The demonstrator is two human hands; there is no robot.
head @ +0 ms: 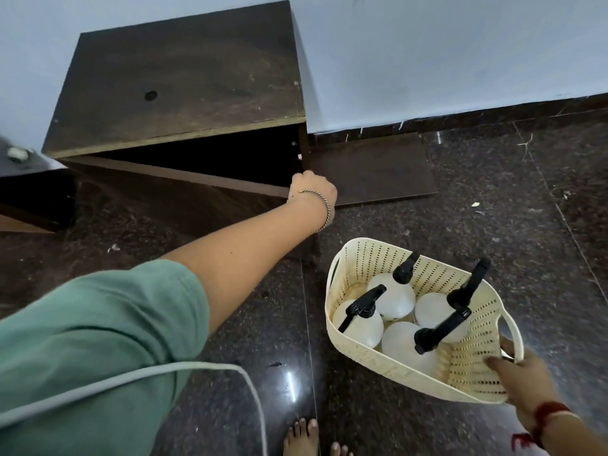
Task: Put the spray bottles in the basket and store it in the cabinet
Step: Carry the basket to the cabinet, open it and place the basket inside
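A cream perforated basket [368, 258] is held above the dark floor at the lower right, with my right hand [518, 373] gripping its near end by the handle. Inside it stand several white spray bottles [393, 296] with black trigger heads. A low dark wooden cabinet [184, 80] stands against the wall at the upper left. My left hand [314, 192] is closed on the edge of the left cabinet door [184, 195], which is swung partly out. The right door [371, 169] hangs fully open. The cabinet's inside is dark.
A pale blue wall with a dark skirting runs behind the cabinet. Another dark piece of furniture [33, 192] stands at the left edge. A white cable [210, 368] crosses my green sleeve. My bare toes [302, 436] show at the bottom on the polished granite floor.
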